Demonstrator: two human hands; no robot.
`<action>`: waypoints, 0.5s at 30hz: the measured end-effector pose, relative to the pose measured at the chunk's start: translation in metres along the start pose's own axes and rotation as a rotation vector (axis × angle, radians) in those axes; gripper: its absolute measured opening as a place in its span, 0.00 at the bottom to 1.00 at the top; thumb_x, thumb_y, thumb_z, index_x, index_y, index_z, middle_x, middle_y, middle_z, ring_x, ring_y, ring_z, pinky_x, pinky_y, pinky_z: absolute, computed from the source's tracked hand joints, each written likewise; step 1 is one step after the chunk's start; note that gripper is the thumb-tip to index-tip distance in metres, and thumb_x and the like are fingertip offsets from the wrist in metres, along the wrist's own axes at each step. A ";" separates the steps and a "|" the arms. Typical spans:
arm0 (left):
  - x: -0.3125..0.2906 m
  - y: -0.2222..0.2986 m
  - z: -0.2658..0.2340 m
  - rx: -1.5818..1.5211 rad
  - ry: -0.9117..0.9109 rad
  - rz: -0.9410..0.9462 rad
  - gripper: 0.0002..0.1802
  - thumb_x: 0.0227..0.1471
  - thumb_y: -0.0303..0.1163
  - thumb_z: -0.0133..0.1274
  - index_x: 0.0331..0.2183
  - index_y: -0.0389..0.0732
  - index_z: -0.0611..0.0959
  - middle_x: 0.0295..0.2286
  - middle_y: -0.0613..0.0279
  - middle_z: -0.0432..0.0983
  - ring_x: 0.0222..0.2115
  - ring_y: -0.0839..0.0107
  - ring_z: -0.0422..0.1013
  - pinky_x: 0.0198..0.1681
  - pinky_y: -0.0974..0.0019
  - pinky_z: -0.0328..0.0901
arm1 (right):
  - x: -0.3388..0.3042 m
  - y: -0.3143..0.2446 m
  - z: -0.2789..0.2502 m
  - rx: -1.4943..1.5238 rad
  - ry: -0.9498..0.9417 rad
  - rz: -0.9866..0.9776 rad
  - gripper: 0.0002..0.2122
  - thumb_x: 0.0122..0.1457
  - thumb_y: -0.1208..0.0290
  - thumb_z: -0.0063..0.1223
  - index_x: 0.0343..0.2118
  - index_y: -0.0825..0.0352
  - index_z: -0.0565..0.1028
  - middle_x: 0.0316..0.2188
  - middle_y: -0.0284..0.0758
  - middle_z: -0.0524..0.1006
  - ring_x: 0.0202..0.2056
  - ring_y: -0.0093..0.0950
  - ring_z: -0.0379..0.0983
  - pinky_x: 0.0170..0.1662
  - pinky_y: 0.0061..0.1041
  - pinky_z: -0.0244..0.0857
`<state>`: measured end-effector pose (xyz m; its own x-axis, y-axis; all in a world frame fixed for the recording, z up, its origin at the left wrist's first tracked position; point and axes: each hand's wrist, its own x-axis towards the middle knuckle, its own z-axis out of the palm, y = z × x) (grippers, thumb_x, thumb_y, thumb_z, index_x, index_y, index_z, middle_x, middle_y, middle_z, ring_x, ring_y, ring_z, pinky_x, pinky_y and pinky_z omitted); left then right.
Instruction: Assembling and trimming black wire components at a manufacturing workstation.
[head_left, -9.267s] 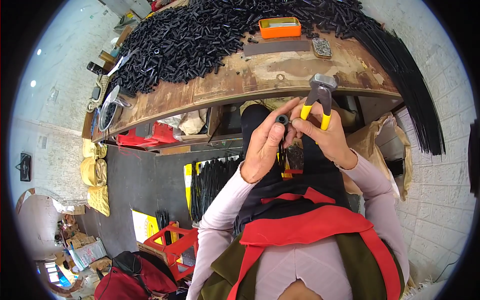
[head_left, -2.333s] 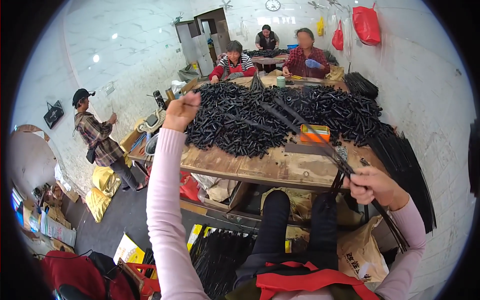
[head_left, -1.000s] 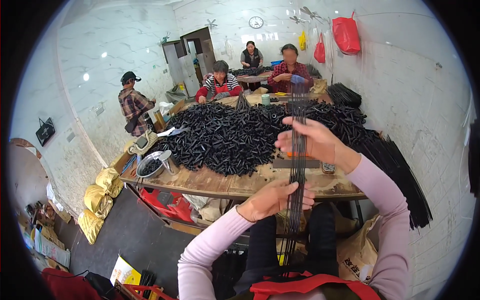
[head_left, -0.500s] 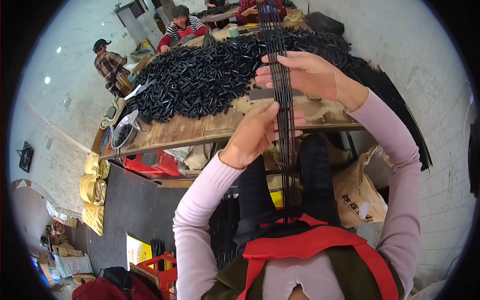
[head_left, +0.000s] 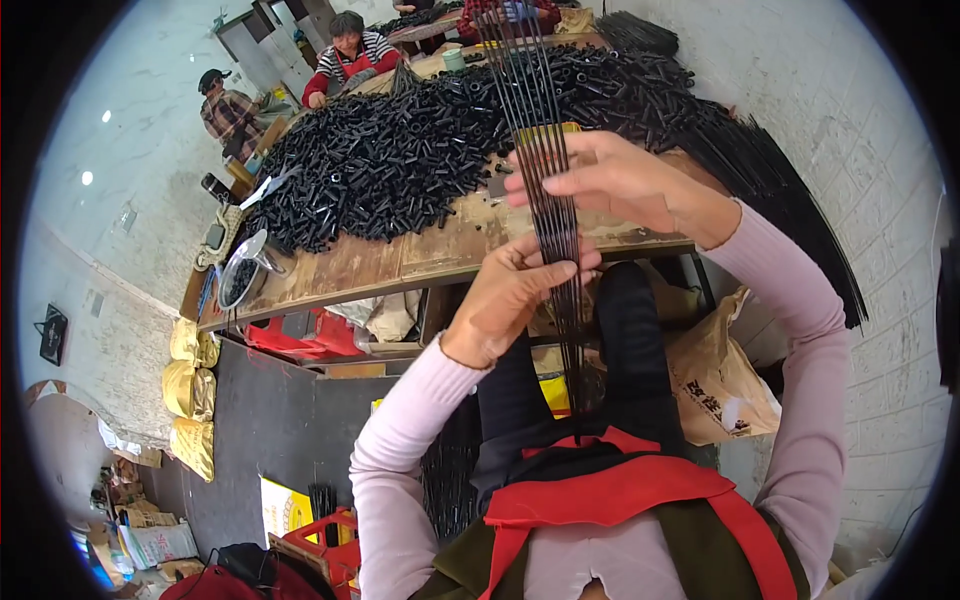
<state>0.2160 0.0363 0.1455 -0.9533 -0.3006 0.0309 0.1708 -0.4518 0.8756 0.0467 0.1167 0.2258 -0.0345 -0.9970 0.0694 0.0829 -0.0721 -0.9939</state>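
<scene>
A sheaf of long thin black rods (head_left: pixel 557 218) stands nearly upright before me, its lower ends at my lap and its upper part fanned apart, leaning a little left. My left hand (head_left: pixel 515 295) is closed round the lower part, thumb across the front and fingertips showing on the far side. Higher up, my right hand (head_left: pixel 625 182) has the rods between its thumb in front and its fingers behind. Beyond the hands, a big heap of short black tubular pieces (head_left: pixel 380 165) covers much of the wooden table (head_left: pixel 430 255).
More long black rods (head_left: pixel 775 190) lie along the table's right side. A clear scoop-like container (head_left: pixel 243 275) sits at the left corner. Two people (head_left: pixel 352 60) (head_left: pixel 228 112) are across the table. A brown paper sack (head_left: pixel 715 375) stands by my right knee, a red stool (head_left: pixel 335 545) at lower left.
The rods' tops have tilted left and spread wider. My right hand has come down along them, and my left hand has lowered slightly, its thumb now lying across the rods.
</scene>
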 end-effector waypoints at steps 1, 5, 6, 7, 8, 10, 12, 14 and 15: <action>-0.001 0.006 -0.001 -0.089 -0.056 -0.020 0.17 0.60 0.26 0.49 0.50 0.29 0.73 0.46 0.49 0.75 0.49 0.60 0.72 0.54 0.60 0.67 | 0.003 -0.001 -0.002 0.059 0.003 -0.002 0.16 0.63 0.79 0.44 0.53 0.76 0.65 0.51 0.48 0.72 0.53 0.37 0.71 0.57 0.32 0.66; -0.035 -0.004 0.012 -0.211 -0.099 -0.144 0.22 0.64 0.32 0.44 0.53 0.27 0.69 0.49 0.47 0.72 0.51 0.59 0.70 0.55 0.59 0.65 | -0.013 -0.003 0.008 0.175 0.037 -0.032 0.17 0.64 0.76 0.45 0.54 0.76 0.63 0.52 0.47 0.71 0.54 0.36 0.70 0.57 0.31 0.66; -0.039 -0.007 0.010 -0.207 -0.095 -0.138 0.22 0.64 0.32 0.44 0.53 0.27 0.69 0.49 0.47 0.72 0.51 0.59 0.70 0.55 0.59 0.65 | -0.013 -0.003 0.010 0.174 0.030 -0.035 0.17 0.64 0.76 0.45 0.54 0.76 0.63 0.52 0.47 0.71 0.54 0.36 0.70 0.57 0.31 0.66; -0.044 -0.009 0.013 -0.159 -0.046 -0.107 0.22 0.64 0.33 0.44 0.53 0.27 0.68 0.49 0.47 0.72 0.51 0.60 0.71 0.55 0.59 0.65 | -0.017 -0.002 0.013 0.153 -0.026 0.003 0.19 0.64 0.73 0.47 0.56 0.74 0.63 0.53 0.47 0.71 0.55 0.35 0.69 0.59 0.32 0.64; -0.047 -0.009 0.015 -0.110 0.003 -0.078 0.22 0.64 0.33 0.44 0.53 0.26 0.68 0.49 0.47 0.72 0.50 0.60 0.71 0.55 0.59 0.65 | -0.020 -0.001 0.014 0.134 -0.081 0.040 0.21 0.64 0.70 0.48 0.58 0.72 0.63 0.54 0.46 0.70 0.56 0.35 0.68 0.60 0.33 0.61; -0.038 0.004 0.015 -0.086 -0.027 -0.044 0.22 0.64 0.33 0.43 0.53 0.26 0.68 0.48 0.47 0.72 0.49 0.61 0.72 0.55 0.61 0.66 | -0.010 -0.002 0.010 0.135 -0.096 0.065 0.21 0.65 0.69 0.47 0.58 0.72 0.63 0.53 0.46 0.71 0.56 0.35 0.68 0.60 0.34 0.61; -0.025 0.015 0.015 -0.022 -0.043 -0.042 0.23 0.65 0.35 0.42 0.53 0.26 0.67 0.48 0.46 0.72 0.49 0.61 0.72 0.55 0.61 0.66 | 0.001 0.000 -0.002 0.130 -0.136 0.020 0.21 0.65 0.69 0.47 0.58 0.73 0.63 0.53 0.45 0.71 0.56 0.35 0.68 0.60 0.33 0.62; -0.024 0.011 0.010 -0.038 -0.058 -0.070 0.24 0.65 0.37 0.41 0.53 0.26 0.67 0.48 0.46 0.72 0.49 0.61 0.71 0.55 0.60 0.66 | 0.001 -0.001 0.001 0.210 -0.069 0.020 0.17 0.65 0.73 0.45 0.54 0.76 0.66 0.52 0.46 0.72 0.54 0.36 0.69 0.59 0.33 0.63; -0.023 0.010 0.009 -0.056 -0.071 -0.096 0.25 0.65 0.38 0.40 0.54 0.26 0.67 0.49 0.45 0.71 0.49 0.61 0.71 0.55 0.59 0.66 | -0.001 0.006 0.000 0.201 -0.067 0.030 0.17 0.65 0.73 0.45 0.54 0.76 0.66 0.52 0.46 0.72 0.54 0.36 0.70 0.59 0.33 0.63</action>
<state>0.2373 0.0461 0.1574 -0.9808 -0.1943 -0.0156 0.0901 -0.5227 0.8478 0.0472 0.1171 0.2198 0.0368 -0.9979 0.0526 0.2797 -0.0403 -0.9592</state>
